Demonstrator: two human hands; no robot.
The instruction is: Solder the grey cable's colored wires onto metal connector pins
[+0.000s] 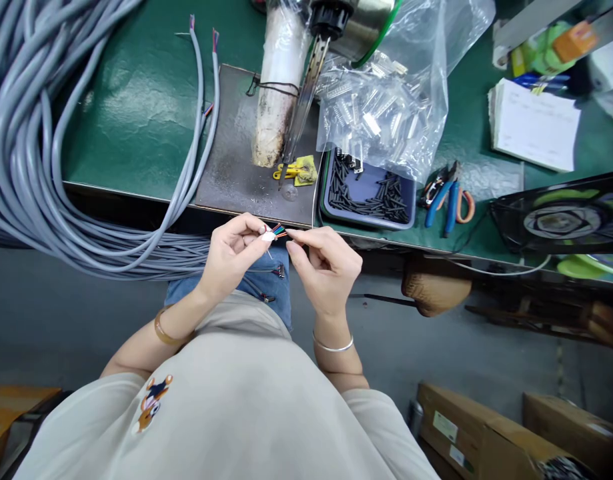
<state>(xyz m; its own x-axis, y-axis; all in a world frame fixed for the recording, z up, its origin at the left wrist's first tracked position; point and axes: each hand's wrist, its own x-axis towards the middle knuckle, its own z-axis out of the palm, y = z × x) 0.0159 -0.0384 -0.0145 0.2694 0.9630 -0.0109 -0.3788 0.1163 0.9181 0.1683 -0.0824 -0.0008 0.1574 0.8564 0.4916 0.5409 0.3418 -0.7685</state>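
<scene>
My left hand (pixel 239 247) is closed in a pinch on the stripped end of a cable, just in front of the bench edge. Thin coloured wires (pixel 279 230), blue, green, red and orange among them, fan out from its fingertips to the right. My right hand (pixel 327 263) meets the wire tips with its index finger and thumb, the other fingers curled in. How firmly that thumb and finger press on the wires is hard to see. Below the hands, cable ends with small dark connectors (pixel 280 271) lie on my lap.
Thick grey cables (pixel 31 133) hang over the bench's left side. Ahead stand a dark work plate (pixel 231 147), a soiled white roll (pixel 281 87) and a metal stand. A tray of black tubes (pixel 369 217), a bag of metal connector parts (pixel 386 120), pliers (pixel 451 203) and a fan (pixel 561 220) are rightward.
</scene>
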